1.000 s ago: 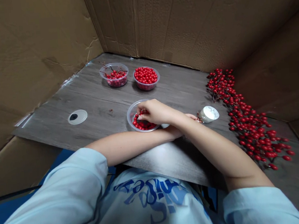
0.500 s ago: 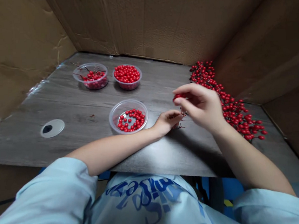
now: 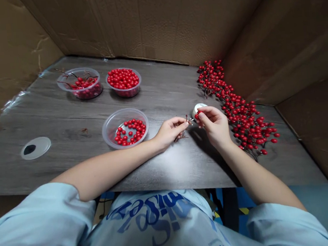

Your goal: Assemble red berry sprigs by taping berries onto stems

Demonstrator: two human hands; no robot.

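Note:
My left hand (image 3: 169,133) is closed in a pinch on a thin brown twig (image 3: 189,120) with bare, pale-tipped stems. Just to its right, my right hand (image 3: 215,125) pinches a red artificial berry (image 3: 197,114) between thumb and fingertips, close to the twig's end. Whether it holds more than one berry is hard to see. Behind the right fingertips sits a small white round container (image 3: 199,106), partly hidden by the hand. A clear plastic bowl (image 3: 106,134) with loose red berries stands left of my left hand.
Farther back stand a bowl heaped with berries (image 3: 123,79) and a bowl of berries and twigs (image 3: 86,84). Berry-laden branches (image 3: 243,117) lie along the right cardboard wall (image 3: 284,42). A whitish disc with a dark spot (image 3: 35,147) lies at the left.
My right hand has come lower, its pinched berry now nearer the twig, uncovering part of the white container. My left hand keeps hold of the twig. The whole view has shifted slightly.

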